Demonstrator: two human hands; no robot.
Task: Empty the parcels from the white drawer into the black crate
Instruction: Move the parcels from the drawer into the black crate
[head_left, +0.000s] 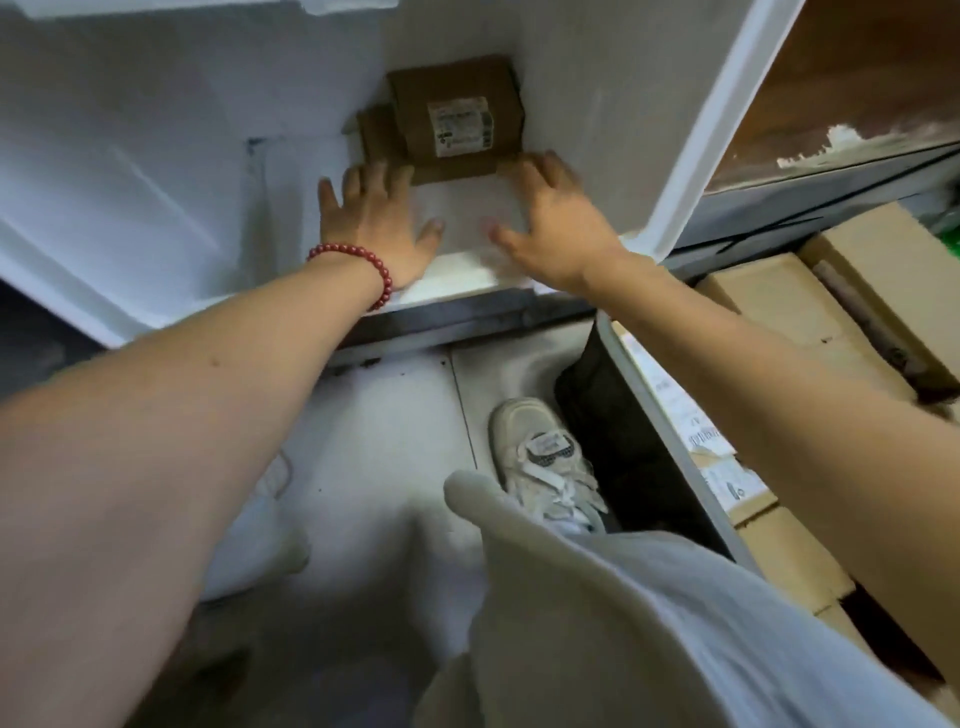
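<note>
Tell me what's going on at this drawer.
A person reaches both hands into the white drawer. The left hand and right hand, fingers spread, flank two brown parcels in its far corner, gripping neither yet. The black crate at the right already holds cardboard boxes.

I am wearing a bracelet of round glossy red beads (382, 273), strung in a single row, at the wrist just behind my left hand (379, 218). My left forearm (182, 415) and my right forearm (753, 353) are showing bare to the frame edges. I am wearing loose pale grey fabric trousers (649, 623). One foot is wearing an off-white lace-up sneaker (519, 426) with flat white laces (550, 493), a grey mesh panel (550, 461) and a small rectangular tongue label (545, 444); its print is reading too blurred to identify.
</note>
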